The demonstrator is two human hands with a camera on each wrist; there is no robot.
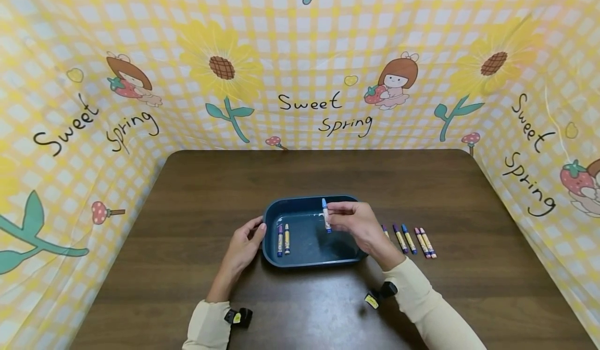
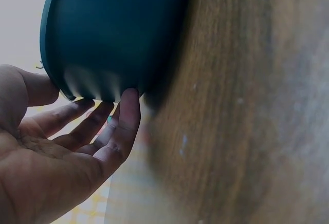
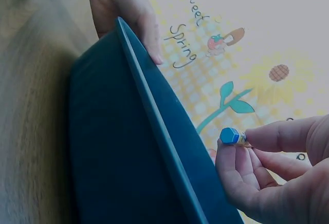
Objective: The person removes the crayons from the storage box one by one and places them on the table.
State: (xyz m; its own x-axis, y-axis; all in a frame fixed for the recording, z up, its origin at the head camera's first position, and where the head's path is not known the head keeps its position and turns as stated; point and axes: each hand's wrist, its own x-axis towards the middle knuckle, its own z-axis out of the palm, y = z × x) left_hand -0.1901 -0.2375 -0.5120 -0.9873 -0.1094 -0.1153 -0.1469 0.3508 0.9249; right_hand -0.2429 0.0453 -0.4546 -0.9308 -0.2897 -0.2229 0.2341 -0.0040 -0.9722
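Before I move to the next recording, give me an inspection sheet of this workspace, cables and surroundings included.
Surface: brown wood-grain table.
Job's things: dark blue tray with two crayons lying toward its left end; at least five more crayons on the table to its right, one partly hidden.
Clutter: nothing seen.
Left hand: holds the tray's left end.
Right hand: pinches a light-blue crayon over the tray.
Cables: nothing seen.
Surroundings: yellow checked cloth, printed "Sweet Spring".
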